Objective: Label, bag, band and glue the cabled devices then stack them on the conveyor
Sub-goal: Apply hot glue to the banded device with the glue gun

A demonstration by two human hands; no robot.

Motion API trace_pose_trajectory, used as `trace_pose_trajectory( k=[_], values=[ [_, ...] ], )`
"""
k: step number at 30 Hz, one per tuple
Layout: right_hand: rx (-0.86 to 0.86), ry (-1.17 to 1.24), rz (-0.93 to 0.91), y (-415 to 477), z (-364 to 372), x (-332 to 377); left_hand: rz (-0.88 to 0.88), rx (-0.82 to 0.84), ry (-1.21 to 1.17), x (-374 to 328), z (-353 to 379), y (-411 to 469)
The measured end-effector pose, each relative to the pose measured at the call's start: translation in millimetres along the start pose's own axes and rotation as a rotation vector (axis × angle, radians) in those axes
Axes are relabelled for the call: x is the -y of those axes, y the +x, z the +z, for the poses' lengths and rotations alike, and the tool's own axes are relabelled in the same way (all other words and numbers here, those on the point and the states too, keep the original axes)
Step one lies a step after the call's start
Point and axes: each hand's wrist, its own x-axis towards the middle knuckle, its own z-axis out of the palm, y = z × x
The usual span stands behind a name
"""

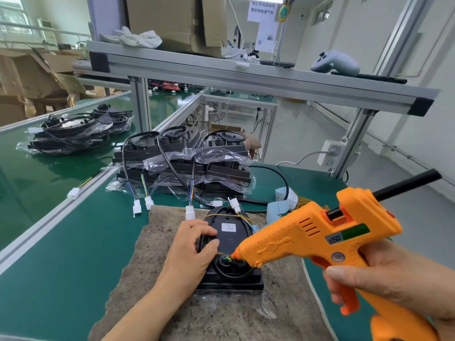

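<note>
My right hand (384, 274) is clamped around the grip of the orange plastic hot-glue gun (320, 237), a finger lying along the trigger. Its nozzle sits at the cable entry of the black plastic cabled device (229, 247), which lies on the grey-brown felt mat (246, 321) inside an open clear bag, already carrying a white label (228, 227) and a yellow rubber band (221, 214). My left hand (194, 252) is spread flat on the device's left edge, pressing it down; it grips nothing.

Risks, as I judge them:
- My left thumb lies just beside the nozzle; a slip of the gun would burn it.
- Excess glue could run onto the coloured wires or drip onto the bag film and fuse it.
- If the device shifts on the mat, the bead lands off the socket.

Surroundings: the stack of bagged black devices (182, 161) stands behind the mat, its white plug connectors (147, 201) trailing to the mat's far edge, near the work. A roll of blue label backing (283, 203) lies under the gun barrel. The green conveyor belt (37, 183) to the left holds finished stacks (71, 134); an aluminium rail (66, 210) separates it from my bench.
</note>
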Motion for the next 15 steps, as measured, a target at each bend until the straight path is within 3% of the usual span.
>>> trace_pose_trajectory(
  k=[15],
  values=[
    [0.006, 0.022, 0.002, -0.8, 0.1, -0.1, 0.004, -0.002, 0.005, 1.6, 0.2, -0.6]
  ],
)
